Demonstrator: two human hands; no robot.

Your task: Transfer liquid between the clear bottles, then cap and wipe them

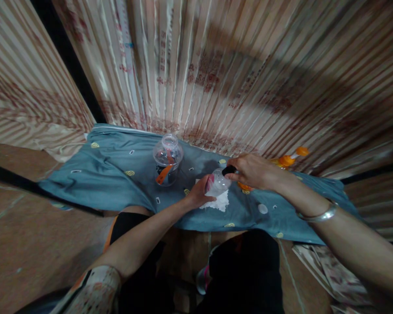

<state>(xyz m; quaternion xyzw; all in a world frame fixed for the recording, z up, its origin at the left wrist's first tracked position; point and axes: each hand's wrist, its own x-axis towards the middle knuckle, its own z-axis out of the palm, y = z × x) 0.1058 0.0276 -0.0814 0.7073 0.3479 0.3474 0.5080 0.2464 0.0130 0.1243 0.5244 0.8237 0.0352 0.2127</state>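
Observation:
My left hand (199, 193) is closed around a small clear plastic bottle (220, 179) with a pinkish patch near my fingers. The bottle is tilted with its mouth end to the right. At that end my right hand (245, 171) grips a black cap (229, 170); whether the cap is on the mouth or just apart cannot be made out. Beneath the bottle lies a crumpled white tissue (221, 203). Close below my right hand an orange object (245, 186) shows in part, the rest being hidden.
A large clear plastic jar (168, 159) with a dark and orange label stands left of my hands. Behind my right forearm is a bottle with an orange pump top (286, 160). A white disc (263, 209) lies on the blue-grey cloth (137, 192). Striped curtain (196, 78) hangs behind.

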